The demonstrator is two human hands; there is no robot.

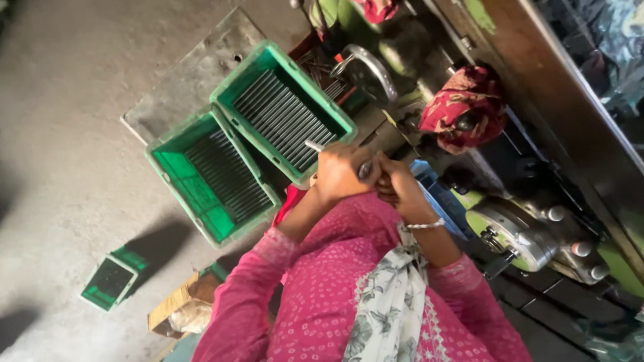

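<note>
Two hands are held together: a thin metal rod point(315, 146) is pinched in the left hand point(341, 171), fingers closed around it; the right hand point(396, 182) is curled alongside, its grip hidden. Two green crates point(201, 194) of rods lie just beyond the fingers. The rod is best kept steady and gripped near its end.

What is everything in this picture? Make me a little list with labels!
Place: workshop with a concrete floor
Left hand: closed around a thin metal rod
Right hand: pressed against the left hand, a silver bangle on the wrist
Near crate: green, with dark rods laid in a row
Far crate: green, also holding rods
Machine: green and grey, beside the hands
Cloth: red patterned, lying on the machine
Clothing: pink dotted sleeves, flowered scarf
</note>
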